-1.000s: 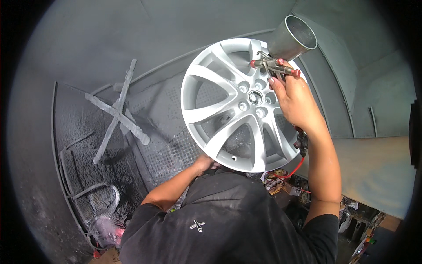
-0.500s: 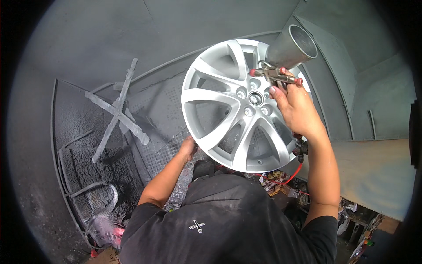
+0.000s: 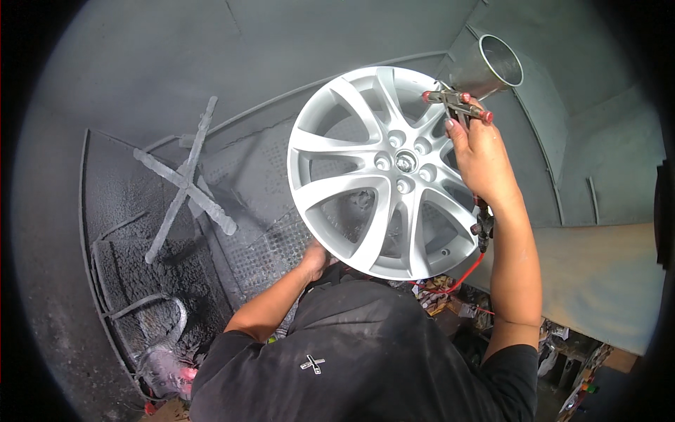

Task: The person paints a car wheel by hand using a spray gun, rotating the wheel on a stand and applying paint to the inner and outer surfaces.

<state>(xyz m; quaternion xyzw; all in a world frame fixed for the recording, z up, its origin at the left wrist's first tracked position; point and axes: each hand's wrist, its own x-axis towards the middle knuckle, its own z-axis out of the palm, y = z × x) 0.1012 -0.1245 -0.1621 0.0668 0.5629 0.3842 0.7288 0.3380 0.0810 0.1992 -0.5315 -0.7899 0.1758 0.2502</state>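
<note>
My right hand (image 3: 485,158) is wrapped round a spray gun (image 3: 453,104) with red-tipped knobs and a metal cup (image 3: 467,74). The gun is over the far right edge of a silver alloy wheel (image 3: 344,188), whose spoked face is turned up toward me. A black fitting (image 3: 484,228) with a red hose (image 3: 467,278) hangs below that hand. My left hand (image 3: 315,259) is at the wheel's near left edge, its fingers hidden beneath the rim. Whether they grip the wheel or something under it, I cannot tell.
A grey-coated cross-shaped stand (image 3: 186,184) is to the left, beside a rough, paint-crusted panel (image 3: 158,274). Grey booth walls (image 3: 302,35) rise behind the wheel. A pale board (image 3: 598,274) is at the right, with cluttered items (image 3: 573,359) below it.
The wheel has turned counterclockwise. My right hand has moved the spray gun rightward and slightly away from me. My left hand has shifted right and nearer to me, further under the rim.
</note>
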